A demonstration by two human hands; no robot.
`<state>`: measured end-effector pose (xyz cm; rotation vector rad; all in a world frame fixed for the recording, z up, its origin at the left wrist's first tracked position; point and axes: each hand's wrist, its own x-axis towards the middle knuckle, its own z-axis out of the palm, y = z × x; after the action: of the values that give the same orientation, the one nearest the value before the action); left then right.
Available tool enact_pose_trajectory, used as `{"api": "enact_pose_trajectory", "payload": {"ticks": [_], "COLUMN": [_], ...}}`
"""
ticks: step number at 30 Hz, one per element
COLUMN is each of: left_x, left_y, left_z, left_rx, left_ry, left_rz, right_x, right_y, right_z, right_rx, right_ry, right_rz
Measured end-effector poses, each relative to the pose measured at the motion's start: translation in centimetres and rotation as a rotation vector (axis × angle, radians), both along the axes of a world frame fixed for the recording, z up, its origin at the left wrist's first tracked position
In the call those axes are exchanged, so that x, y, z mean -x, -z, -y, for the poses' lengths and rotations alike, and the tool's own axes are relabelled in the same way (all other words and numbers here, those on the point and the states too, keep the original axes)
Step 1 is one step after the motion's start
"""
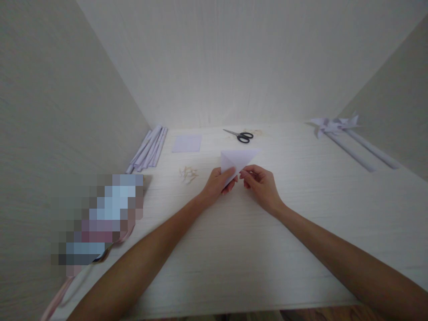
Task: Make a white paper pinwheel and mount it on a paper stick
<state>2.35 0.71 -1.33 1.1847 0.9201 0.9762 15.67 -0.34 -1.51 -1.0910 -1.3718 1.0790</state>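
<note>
A folded piece of white paper, triangular in outline, is gripped in my left hand, the thumb lying on top and the fingers curled beneath. My right hand is at the paper's lower right edge, its thumb and fingertips drawn together. Whether anything is pinched in those fingertips I cannot tell. Just beyond the paper lie scissors with black handles. Left of my left hand is a small heap of thin tan pieces, and a flat square of paper rests behind it.
Several rolled paper tubes are bundled at the back left. Two paper pinwheels on tube sticks lie at the back right. A blurred-out object stands at the left, by a pinkish cord. Pale walls enclose the white table.
</note>
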Motion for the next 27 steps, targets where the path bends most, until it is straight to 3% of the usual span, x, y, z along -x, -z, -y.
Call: {"api": "enact_pose_trajectory", "payload": {"ticks": [27], "left_x": [0.02], "left_y": [0.25], "left_z": [-0.1], "left_rx": [-0.015], "left_ry": [0.01], "left_rz": [0.01], "right_x": [-0.06], "right_y": [-0.11], "right_z": [0.09], "right_rx": [0.008], "right_ry": [-0.005], "right_rz": [-0.003]}}
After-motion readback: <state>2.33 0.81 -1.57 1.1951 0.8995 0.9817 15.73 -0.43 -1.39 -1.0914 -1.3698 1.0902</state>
